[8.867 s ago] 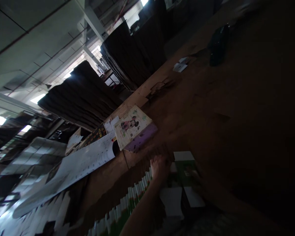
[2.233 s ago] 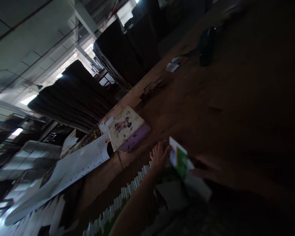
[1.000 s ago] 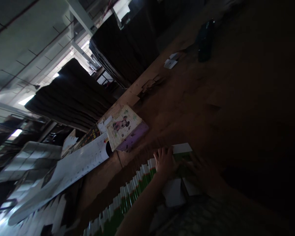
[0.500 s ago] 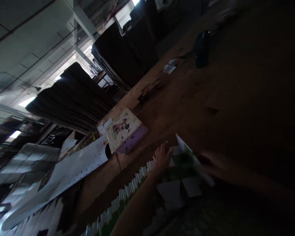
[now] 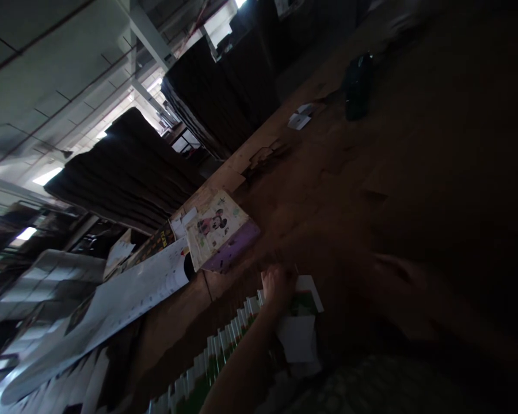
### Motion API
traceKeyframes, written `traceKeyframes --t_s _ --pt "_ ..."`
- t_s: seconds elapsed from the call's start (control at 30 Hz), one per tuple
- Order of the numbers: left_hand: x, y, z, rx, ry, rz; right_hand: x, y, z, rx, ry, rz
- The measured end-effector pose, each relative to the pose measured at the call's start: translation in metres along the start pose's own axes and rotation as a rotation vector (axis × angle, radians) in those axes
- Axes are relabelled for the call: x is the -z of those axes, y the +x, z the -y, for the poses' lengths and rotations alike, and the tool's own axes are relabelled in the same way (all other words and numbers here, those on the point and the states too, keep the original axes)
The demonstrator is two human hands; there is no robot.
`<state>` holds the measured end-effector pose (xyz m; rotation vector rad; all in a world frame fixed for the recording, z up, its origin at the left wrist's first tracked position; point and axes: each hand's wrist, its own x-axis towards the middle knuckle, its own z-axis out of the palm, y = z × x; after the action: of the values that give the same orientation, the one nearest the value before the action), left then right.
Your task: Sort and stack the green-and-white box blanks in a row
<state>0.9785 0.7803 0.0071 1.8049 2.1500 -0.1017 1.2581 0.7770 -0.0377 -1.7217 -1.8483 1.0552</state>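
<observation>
The head view is dark and strongly tilted, so the brown bench runs diagonally up to the right. The left hand lies palm down, fingers curled, on the top of a green-and-white flat carton at the near end of the bench; it presses on the carton rather than clasping it, so the hand reads as loosely closed on top of it. This carton heads a long overlapping row of green-and-white cartons that trails down to the lower left beside the forearm. Just below the hand a white flap sticks out from the carton.

The right hand is a blurred dark shape to the right, well apart from the carton; whether it is open or closed cannot be told, and nothing is seen in it.

Beyond the left hand lies a purple-edged box with a cartoon print, and next to it a long white printed sheet. Far up the bench stand a dark bag and some small white papers. Tall dark stacks of cardboard rise behind.
</observation>
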Motion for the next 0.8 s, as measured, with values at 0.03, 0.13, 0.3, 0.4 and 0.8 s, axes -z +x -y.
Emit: traceKeyframes --t_s 0.03,0.13,0.3,0.4,0.8 --pt "0.0 0.0 0.0 0.009 -0.009 -0.001 -0.013 0.0 0.009 0.055 0.039 0.021" --pt "-0.001 0.0 0.001 0.014 -0.015 -0.002 -0.069 -0.001 0.013 0.309 0.016 0.059" --pt "-0.003 -0.002 0.002 0.013 0.01 0.003 -0.139 -0.01 -0.021 0.47 -0.224 -0.036" --pt "-0.005 -0.001 0.002 0.004 0.017 -0.002 -0.148 -0.014 -0.027 0.457 -0.243 -0.052" --pt "-0.013 -0.004 -0.005 -0.061 0.096 0.017 -0.151 -0.015 -0.003 0.427 -0.309 -0.096"
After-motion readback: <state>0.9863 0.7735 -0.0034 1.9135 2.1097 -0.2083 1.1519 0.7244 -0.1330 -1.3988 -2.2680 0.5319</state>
